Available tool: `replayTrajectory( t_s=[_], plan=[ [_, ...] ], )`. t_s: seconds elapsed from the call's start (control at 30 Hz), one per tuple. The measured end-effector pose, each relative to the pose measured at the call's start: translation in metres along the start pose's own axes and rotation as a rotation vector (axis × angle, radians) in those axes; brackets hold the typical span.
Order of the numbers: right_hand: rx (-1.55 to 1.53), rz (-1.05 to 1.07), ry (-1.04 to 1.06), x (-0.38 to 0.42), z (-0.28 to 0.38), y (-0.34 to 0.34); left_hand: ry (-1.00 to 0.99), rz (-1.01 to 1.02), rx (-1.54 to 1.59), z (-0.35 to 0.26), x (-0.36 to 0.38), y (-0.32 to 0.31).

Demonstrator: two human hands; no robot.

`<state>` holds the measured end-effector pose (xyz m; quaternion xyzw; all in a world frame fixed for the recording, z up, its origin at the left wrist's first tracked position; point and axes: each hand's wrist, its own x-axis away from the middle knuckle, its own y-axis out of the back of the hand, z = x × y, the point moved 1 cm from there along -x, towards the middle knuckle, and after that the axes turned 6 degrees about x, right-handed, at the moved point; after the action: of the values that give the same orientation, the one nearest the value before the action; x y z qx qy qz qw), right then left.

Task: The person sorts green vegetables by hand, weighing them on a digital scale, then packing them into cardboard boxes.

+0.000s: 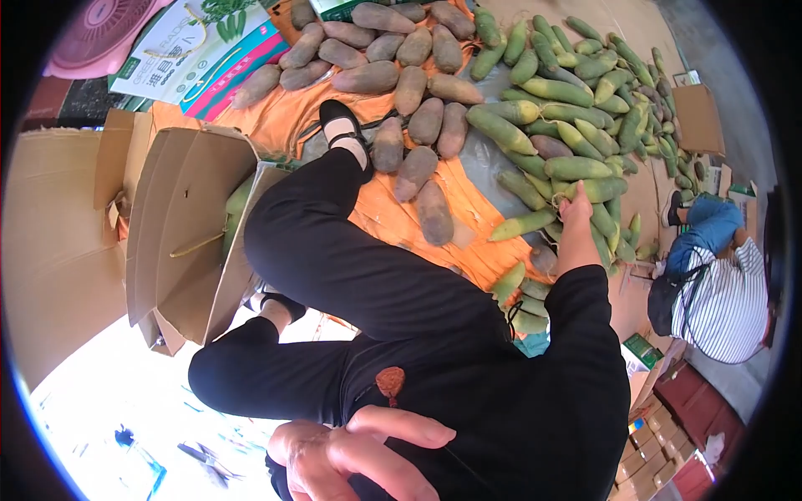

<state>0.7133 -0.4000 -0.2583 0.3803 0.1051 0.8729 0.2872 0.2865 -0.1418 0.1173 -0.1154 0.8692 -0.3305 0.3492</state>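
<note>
At the edge of a big pile of green radishes (576, 125), my right hand (575, 209) reaches out and grips a green radish (603, 189) near its end. My left hand (359, 455) is close to the camera, in front of my black clothes, with fingers apart and nothing in it. Dark reddish-brown radishes (415, 171) lie on an orange sheet (388, 209) beyond my legs. To the left stands an open cardboard box (196, 209) with a green radish (238, 213) partly visible inside.
A printed carton (188, 54) and a pink plastic basket (100, 37) are at the top left. Another large cardboard box (58, 242) stands at the far left. On the right a person in a striped shirt (723, 301) bends down near the pile. Stacked cartons (656, 447) are at the lower right.
</note>
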Motion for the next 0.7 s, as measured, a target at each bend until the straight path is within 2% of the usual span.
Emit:
replayTrajectory(
  t_s=[0.03, 0.1, 0.13, 0.17, 0.2, 0.33, 0.4, 0.43, 0.5, 0.63, 0.7],
  plan=[
    [0.009, 0.012, 0.002, -0.017, -0.005, 0.000, -0.015, 0.005, -0.014, 0.000, 0.001, 0.001],
    [-0.090, 0.235, 0.097, -0.048, -0.011, 0.001, -0.037, -0.002, -0.049, -0.006, 0.002, 0.000],
    [-0.079, 0.256, 0.093, -0.061, -0.002, 0.002, 0.027, -0.055, -0.041, -0.012, 0.003, -0.003],
    [-0.025, 0.303, -0.017, -0.069, 0.005, 0.003, 0.093, -0.109, -0.032, -0.017, 0.002, -0.004],
    [0.027, 0.347, -0.127, -0.076, 0.003, 0.004, -0.016, -0.005, -0.044, -0.010, -0.001, 0.004],
    [-0.006, 0.357, -0.266, -0.027, 0.017, 0.017, 0.089, -0.045, -0.139, -0.034, 0.005, -0.003],
    [-0.263, 0.465, -0.190, 0.007, 0.005, 0.018, -0.006, -0.096, -0.124, -0.034, 0.008, -0.006],
    [-0.251, 0.482, -0.191, 0.015, -0.004, 0.020, -0.017, -0.104, -0.138, -0.035, 0.009, -0.005],
    [-0.141, 0.677, -0.107, 0.030, -0.027, 0.024, -0.078, -0.103, -0.159, -0.039, 0.012, -0.003],
    [-0.001, 0.818, -0.012, 0.086, -0.057, 0.011, -0.085, -0.106, -0.145, -0.056, 0.026, -0.002],
    [0.250, 1.048, 0.196, 0.147, -0.048, 0.001, -0.072, -0.122, -0.110, -0.065, 0.040, -0.004]
  ],
)
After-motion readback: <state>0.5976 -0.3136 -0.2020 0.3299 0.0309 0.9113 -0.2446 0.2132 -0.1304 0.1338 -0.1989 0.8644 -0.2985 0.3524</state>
